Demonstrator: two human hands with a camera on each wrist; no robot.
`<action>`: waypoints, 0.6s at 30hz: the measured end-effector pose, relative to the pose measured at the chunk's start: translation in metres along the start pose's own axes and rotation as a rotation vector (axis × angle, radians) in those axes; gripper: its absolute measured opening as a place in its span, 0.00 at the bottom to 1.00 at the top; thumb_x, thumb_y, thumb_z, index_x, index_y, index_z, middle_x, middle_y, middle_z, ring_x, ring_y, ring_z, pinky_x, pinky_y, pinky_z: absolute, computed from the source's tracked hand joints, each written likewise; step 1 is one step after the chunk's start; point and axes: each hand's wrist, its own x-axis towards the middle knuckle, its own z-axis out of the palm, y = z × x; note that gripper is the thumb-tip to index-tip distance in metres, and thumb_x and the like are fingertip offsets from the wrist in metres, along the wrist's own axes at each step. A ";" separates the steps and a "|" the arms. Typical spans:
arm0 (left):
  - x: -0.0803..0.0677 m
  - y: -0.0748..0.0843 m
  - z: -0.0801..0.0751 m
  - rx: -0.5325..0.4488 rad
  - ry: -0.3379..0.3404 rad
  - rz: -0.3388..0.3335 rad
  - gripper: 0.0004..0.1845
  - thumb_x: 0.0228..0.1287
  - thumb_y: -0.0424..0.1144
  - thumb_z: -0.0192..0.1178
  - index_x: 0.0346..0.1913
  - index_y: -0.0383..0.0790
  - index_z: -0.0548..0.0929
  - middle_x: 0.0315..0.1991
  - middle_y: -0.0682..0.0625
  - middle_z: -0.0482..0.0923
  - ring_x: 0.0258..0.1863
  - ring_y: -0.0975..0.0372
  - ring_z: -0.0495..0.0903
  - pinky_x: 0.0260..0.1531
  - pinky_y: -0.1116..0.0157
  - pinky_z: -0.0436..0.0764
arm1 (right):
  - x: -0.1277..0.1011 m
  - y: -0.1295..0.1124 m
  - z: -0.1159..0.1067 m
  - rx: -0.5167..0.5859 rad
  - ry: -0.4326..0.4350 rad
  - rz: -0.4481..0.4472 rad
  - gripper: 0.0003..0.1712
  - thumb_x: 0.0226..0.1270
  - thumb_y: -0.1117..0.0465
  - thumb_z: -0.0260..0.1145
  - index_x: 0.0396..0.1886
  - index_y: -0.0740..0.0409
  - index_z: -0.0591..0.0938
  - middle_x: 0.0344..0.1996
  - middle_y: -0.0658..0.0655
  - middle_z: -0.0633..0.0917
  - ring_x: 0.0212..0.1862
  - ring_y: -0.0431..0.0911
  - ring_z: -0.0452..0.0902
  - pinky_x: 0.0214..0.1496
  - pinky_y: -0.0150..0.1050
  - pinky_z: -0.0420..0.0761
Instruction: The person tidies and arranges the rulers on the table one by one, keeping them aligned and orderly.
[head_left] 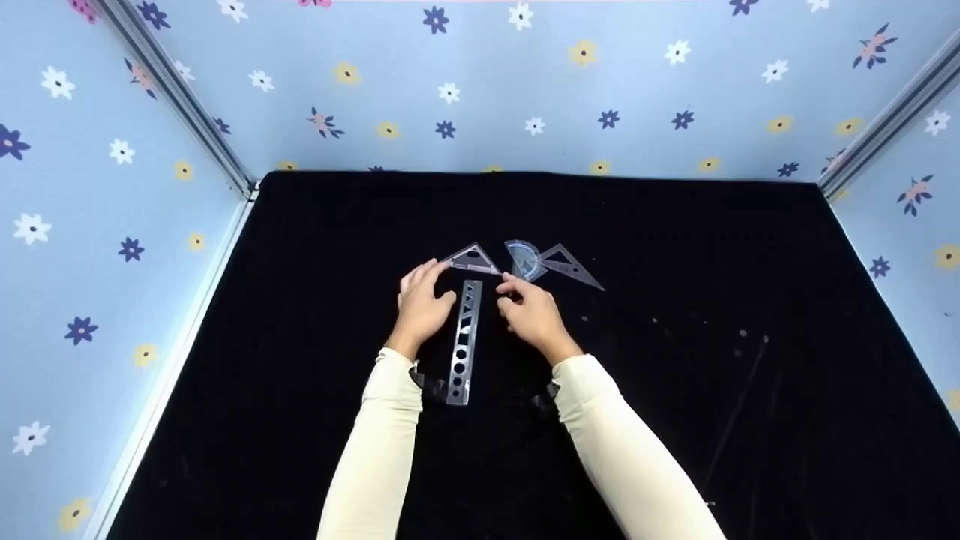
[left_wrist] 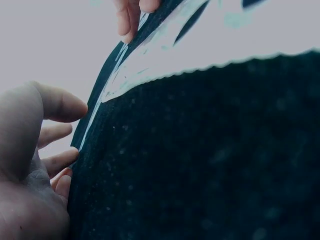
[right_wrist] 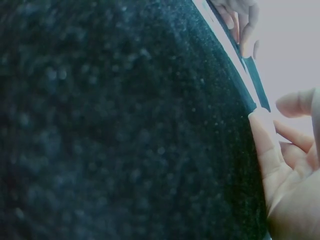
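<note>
1. Black cloth [head_left: 675, 427] filled the lower and middle frame.
2. Blue flowered walls [head_left: 555, 105] spanned the top and both sides.
3. Pale sleeves [head_left: 637, 442] rose from the bottom edge.
4. The right hand [head_left: 532, 309], right of centre, touched a set square's right corner with a fingertip, its thumb apart, its grip loose.
5. The left hand [head_left: 422, 306], left of centre, had fingertips at the left corner, thumb held wide.
6. A stencil ruler [head_left: 463, 346] lay lengthwise between the hands, below that set square.
7. A second set square [head_left: 572, 264] lay right of the upper centre.
8. The first set square [head_left: 474, 268] lay flat at upper centre.
9. A clear protractor [head_left: 525, 259] lay between both set squares.
</note>
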 end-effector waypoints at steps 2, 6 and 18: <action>0.000 0.000 0.000 -0.002 -0.001 0.002 0.30 0.62 0.38 0.58 0.70 0.45 0.75 0.75 0.47 0.63 0.74 0.53 0.53 0.68 0.45 0.52 | 0.000 -0.001 0.000 -0.005 0.000 -0.001 0.14 0.65 0.66 0.62 0.48 0.60 0.86 0.64 0.50 0.79 0.25 0.41 0.80 0.26 0.36 0.83; -0.001 -0.001 0.000 -0.003 -0.004 0.000 0.29 0.62 0.38 0.58 0.68 0.46 0.76 0.75 0.48 0.63 0.74 0.53 0.53 0.68 0.45 0.52 | 0.001 -0.001 0.000 -0.007 -0.002 0.000 0.14 0.65 0.66 0.61 0.48 0.61 0.86 0.64 0.50 0.80 0.26 0.42 0.81 0.26 0.37 0.84; 0.000 -0.002 0.000 -0.033 -0.005 -0.038 0.33 0.63 0.40 0.58 0.72 0.42 0.69 0.75 0.48 0.63 0.75 0.56 0.52 0.69 0.50 0.52 | 0.004 0.002 -0.002 0.050 -0.026 0.025 0.13 0.67 0.68 0.62 0.48 0.62 0.86 0.65 0.50 0.79 0.32 0.45 0.84 0.26 0.38 0.84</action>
